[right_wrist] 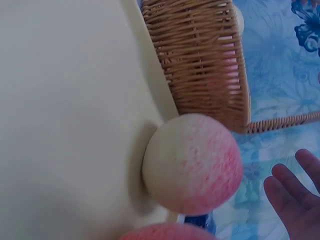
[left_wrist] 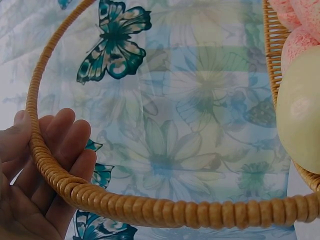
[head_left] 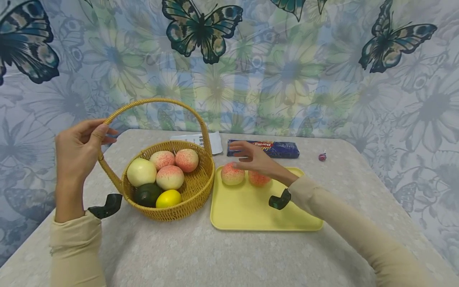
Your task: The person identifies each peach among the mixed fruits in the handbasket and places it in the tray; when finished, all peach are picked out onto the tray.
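Observation:
A wicker basket (head_left: 201, 183) with a tall hoop handle (head_left: 150, 101) stands left of centre and holds several fruits: peaches (head_left: 170, 177), a pale round fruit (head_left: 141, 172), a dark green one (head_left: 148, 194) and a lemon (head_left: 168, 198). My left hand (head_left: 103, 133) pinches the handle's left side between thumb and fingers; in the left wrist view the handle (left_wrist: 150, 210) lies across the fingers (left_wrist: 75, 150). My right hand (head_left: 241, 157) hovers palm down with fingers spread over two peaches (head_left: 232, 174) (head_left: 259, 179) at the back of a yellow tray (head_left: 251, 211), holding nothing.
Behind the tray lie a blue packet (head_left: 276, 148), a white paper (head_left: 215, 140) and a small pink lollipop (head_left: 322, 156). A butterfly-print cloth (head_left: 322, 79) hangs close behind the grey table (head_left: 215, 255). The basket wall (right_wrist: 200, 60) stands close beside the tray (right_wrist: 60, 100).

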Tool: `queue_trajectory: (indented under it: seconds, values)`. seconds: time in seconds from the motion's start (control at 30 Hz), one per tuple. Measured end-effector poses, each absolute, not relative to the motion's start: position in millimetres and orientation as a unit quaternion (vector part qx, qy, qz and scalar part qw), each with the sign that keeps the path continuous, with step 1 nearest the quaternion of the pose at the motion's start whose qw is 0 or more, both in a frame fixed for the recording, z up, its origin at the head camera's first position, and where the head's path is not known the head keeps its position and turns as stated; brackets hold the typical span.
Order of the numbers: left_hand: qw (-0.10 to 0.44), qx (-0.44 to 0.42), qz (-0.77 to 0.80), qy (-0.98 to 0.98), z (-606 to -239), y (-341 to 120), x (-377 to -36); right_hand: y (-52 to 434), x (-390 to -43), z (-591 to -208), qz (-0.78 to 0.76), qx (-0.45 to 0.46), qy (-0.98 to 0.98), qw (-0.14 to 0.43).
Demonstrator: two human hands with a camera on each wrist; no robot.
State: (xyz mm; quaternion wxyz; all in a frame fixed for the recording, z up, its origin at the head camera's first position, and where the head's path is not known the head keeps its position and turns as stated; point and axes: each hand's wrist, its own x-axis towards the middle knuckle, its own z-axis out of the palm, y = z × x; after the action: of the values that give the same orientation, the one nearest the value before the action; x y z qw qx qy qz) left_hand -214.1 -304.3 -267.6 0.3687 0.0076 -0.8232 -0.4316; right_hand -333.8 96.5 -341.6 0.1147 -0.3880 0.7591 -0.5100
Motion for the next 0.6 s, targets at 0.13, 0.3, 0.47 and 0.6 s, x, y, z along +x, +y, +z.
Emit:
queue_trajectory:
  seconds: [0.13, 0.3, 0.47, 0.6]
  values:
    - [0.370, 0.005, -0.431, -0.823, -267.6, -304.8, -214.0, 81.7, -331.0, -335.2, -0.493, -0.413, 0.757, 0.117]
    - [0.375, 0.002, -0.432, -0.820, -268.2, -305.2, -214.0, 61.5, -328.3, -325.3, -0.469, -0.434, 0.760, 0.119]
    - [0.379, -0.001, -0.433, -0.818, -269.3, -305.7, -214.5, 41.9, -328.0, -314.8, -0.441, -0.455, 0.763, 0.128]
    - [0.381, -0.003, -0.432, -0.818, -269.9, -305.9, -214.8, 29.0, -328.2, -305.6, -0.407, -0.474, 0.766, 0.152]
